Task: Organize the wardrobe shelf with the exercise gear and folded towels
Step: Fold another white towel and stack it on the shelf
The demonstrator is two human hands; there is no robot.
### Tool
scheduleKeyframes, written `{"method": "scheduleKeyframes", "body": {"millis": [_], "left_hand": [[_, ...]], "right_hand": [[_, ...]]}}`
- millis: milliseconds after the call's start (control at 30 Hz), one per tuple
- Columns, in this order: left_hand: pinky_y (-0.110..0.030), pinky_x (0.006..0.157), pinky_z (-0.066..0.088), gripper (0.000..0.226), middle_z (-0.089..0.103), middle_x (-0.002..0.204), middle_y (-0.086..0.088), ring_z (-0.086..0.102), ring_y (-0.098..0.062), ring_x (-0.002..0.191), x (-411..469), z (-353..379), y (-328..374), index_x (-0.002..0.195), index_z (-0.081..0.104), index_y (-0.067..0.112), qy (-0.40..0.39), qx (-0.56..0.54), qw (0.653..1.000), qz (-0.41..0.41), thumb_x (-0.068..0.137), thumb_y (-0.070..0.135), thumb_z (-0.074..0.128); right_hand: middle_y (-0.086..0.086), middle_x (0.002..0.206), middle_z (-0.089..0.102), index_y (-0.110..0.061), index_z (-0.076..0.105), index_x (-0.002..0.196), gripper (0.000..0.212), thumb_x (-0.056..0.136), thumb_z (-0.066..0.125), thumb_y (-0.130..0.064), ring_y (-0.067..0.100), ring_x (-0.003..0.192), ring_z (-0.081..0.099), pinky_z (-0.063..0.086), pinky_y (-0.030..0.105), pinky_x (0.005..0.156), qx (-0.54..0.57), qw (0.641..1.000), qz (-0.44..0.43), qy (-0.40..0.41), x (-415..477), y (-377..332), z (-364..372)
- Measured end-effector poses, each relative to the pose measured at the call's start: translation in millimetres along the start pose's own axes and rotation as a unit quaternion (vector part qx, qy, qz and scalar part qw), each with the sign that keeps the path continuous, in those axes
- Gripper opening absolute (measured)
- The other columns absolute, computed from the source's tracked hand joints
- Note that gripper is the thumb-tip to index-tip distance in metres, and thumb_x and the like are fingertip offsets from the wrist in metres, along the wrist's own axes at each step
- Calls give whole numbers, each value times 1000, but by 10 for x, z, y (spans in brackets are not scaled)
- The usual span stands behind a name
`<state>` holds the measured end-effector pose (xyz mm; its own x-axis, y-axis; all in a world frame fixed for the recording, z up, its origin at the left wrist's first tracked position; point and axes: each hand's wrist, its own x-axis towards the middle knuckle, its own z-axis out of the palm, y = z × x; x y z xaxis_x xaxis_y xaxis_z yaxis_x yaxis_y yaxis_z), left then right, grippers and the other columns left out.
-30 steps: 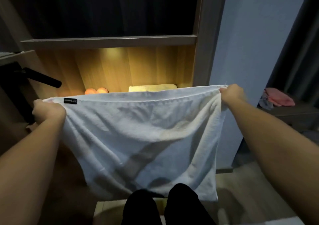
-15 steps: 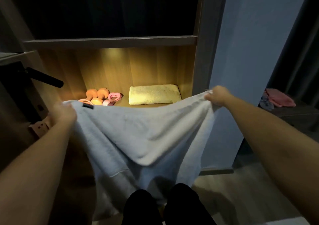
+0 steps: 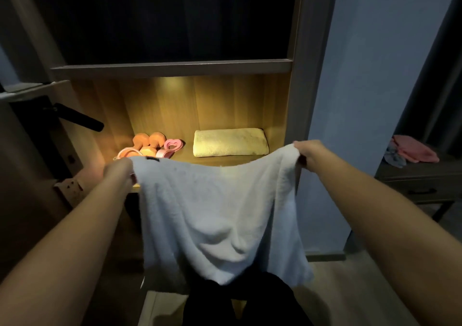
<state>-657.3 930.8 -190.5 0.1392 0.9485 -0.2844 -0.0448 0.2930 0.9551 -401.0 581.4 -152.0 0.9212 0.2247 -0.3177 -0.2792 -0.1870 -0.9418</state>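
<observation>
A white towel hangs spread in front of the lit wardrobe shelf. My left hand grips its upper left corner, by a small black label. My right hand grips the upper right corner. The towel sags between them and drapes down over my legs. On the shelf behind it lie orange dumbbells and pink heart-shaped grips at the left, and a folded yellow towel at the right.
A dark door with a black lever handle stands open at the left. The compartment above the shelf is dark. At the right, a low dark table bears pink and grey cloths. Pale wooden floor lies below.
Both hands have lowered the towel and brought it toward the shelf edge. Its top edge went from taut to sagging, uncovering the dumbbells, pink grips and yellow towel.
</observation>
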Motion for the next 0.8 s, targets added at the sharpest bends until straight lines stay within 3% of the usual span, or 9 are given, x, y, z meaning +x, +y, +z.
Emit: {"method": "scheduleKeyframes", "body": {"millis": [67, 133, 233, 367, 467, 667, 800], "left_hand": [[-26, 57, 48, 14, 58, 99, -11, 61, -26, 98, -566, 168, 9, 101, 56, 4, -97, -29, 995, 1, 97, 1, 42], [-26, 63, 49, 18, 56, 90, -9, 54, -26, 99, -1128, 392, -27, 108, 55, -5, -201, 26, 978, 54, 95, -10, 44], [-27, 54, 51, 11, 60, 89, -13, 62, -28, 88, -1696, 506, -163, 96, 59, 1, -266, 89, 953, 118, 91, 1, 50], [-32, 60, 57, 21, 66, 96, -20, 67, -26, 85, -1992, 509, -268, 99, 61, -8, -273, 123, 943, 145, 91, 10, 56], [-33, 62, 57, 13, 69, 95, -16, 68, -26, 89, -1990, 480, -320, 94, 66, 0, -268, 133, 941, 160, 91, 11, 58], [-31, 69, 60, 11, 70, 93, -8, 70, -19, 86, -2022, 445, -343, 94, 70, 10, -266, 147, 931, 204, 93, 14, 60], [-23, 66, 58, 18, 71, 92, -3, 71, -10, 75, -2044, 391, -306, 104, 70, 11, -308, 180, 895, 267, 97, 11, 54]], "right_hand": [[16, 112, 65, -3, 59, 118, 33, 90, 67, -19, 27, 89, 68, 57, 30, 58, -2, 998, -17, -65, -249, -28, 270], [16, 106, 64, -1, 57, 114, 29, 92, 65, -17, 24, 84, 67, 58, 28, 52, -8, 987, -34, -157, -560, 4, 524], [14, 91, 66, 0, 61, 95, 8, 92, 62, -7, 21, 77, 66, 59, 26, 59, -31, 969, -92, -227, -966, 144, 786], [8, 78, 62, -3, 65, 78, 12, 85, 65, -13, 19, 76, 60, 51, 31, 67, -67, 960, -177, -207, -1131, 353, 851], [2, 73, 63, -9, 68, 72, 15, 85, 64, -16, 17, 77, 60, 53, 36, 75, -82, 955, -206, -196, -1196, 419, 815], [1, 85, 72, -12, 76, 91, 14, 91, 63, -17, 14, 83, 65, 54, 31, 76, -133, 926, -296, -193, -1307, 408, 748], [1, 94, 74, -14, 76, 103, 20, 94, 59, -15, 16, 92, 68, 56, 38, 89, -124, 916, -305, -231, -1300, 417, 665]]}}
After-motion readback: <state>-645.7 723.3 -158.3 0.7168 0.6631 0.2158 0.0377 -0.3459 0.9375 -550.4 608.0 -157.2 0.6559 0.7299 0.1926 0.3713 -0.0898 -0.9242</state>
